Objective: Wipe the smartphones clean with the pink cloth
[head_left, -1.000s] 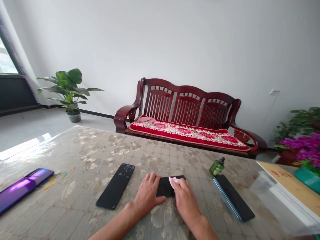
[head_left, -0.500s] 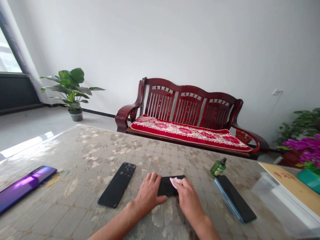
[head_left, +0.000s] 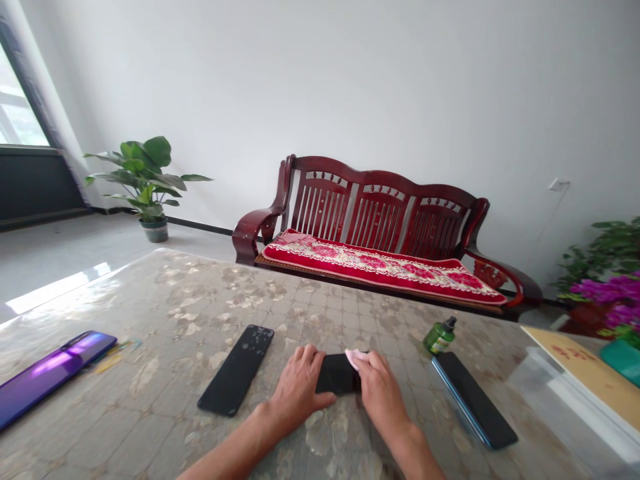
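Observation:
A black phone (head_left: pixel 337 375) lies flat on the patterned tablecloth, between my two hands. My left hand (head_left: pixel 299 380) grips its left end, fingers at the far edge and thumb at the near edge. In my right hand (head_left: pixel 379 385) a small pale pink cloth (head_left: pixel 353 358) is pinched, pressed at the phone's right end. The fingers hide part of the cloth and that end of the phone. Left of my left hand rests another black phone (head_left: pixel 237 370) with spots on its upper end. Right of my right hand are a green spray bottle (head_left: pixel 440 336) and a dark phone with a blue side (head_left: pixel 475 400).
A purple phone (head_left: pixel 53 373) lies at the table's left. On the right, a clear plastic box (head_left: pixel 555 387) stands by a tan packet (head_left: pixel 585 363). Beyond the table (head_left: pixel 150 393) are a wooden bench (head_left: pixel 380 177), a potted plant (head_left: pixel 154 230) and purple flowers (head_left: pixel 607 297).
My right hand has slid the pink cloth slightly right, toward the phone's right end. My left hand keeps its grip on the phone. The whole view has shifted a little.

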Demonstrator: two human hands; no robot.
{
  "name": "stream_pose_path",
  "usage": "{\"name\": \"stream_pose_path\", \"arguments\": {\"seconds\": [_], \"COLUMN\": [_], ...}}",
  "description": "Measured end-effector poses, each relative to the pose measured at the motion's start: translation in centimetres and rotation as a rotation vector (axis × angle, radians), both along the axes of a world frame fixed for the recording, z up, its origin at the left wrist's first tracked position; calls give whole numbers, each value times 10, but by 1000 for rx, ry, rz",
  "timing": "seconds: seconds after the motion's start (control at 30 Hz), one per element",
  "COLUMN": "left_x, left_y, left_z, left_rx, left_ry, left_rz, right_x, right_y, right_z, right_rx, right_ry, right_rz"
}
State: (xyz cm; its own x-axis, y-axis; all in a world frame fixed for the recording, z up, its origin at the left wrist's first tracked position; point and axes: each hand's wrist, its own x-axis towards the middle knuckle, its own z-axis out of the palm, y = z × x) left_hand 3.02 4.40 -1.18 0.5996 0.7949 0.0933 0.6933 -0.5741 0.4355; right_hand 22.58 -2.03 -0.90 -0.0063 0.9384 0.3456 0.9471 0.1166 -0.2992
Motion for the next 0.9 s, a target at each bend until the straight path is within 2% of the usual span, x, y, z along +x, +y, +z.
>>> {"name": "stream_pose_path", "arguments": {"seconds": [0.1,0.17,0.3,0.4,0.53,0.63,0.8,0.9], "left_x": [-1,-1,0,-2,-5,-8,-13,-16], "left_y": [0,0,-1,0,3,6,12,15], "left_z": [0,1,4,4,0,1,6,8], "left_rx": [-6,-6,-21,-31,-26,-53,-123,-162], "left_ry": [-17,-23,-8,-9,-58,-86,-133,-142], "left_rz": [-13,-16,-16,-17,-39,-56,-88,-99], "right_x": [14,11,-11,-7,18,17,-13,-8], "right_y": [5,6,2,0,6,9,2,1], "right_z": [-2,-2,1,2,-2,-5,-3,0], "right_rx": [21,10,-22,-35,34,60,12,-5], "right_ry": [-22,-34,-18,-7,-38,-56,-4,18], "right_rz": [-132,-167,-33,29,-132,-198,-29,-6]}}
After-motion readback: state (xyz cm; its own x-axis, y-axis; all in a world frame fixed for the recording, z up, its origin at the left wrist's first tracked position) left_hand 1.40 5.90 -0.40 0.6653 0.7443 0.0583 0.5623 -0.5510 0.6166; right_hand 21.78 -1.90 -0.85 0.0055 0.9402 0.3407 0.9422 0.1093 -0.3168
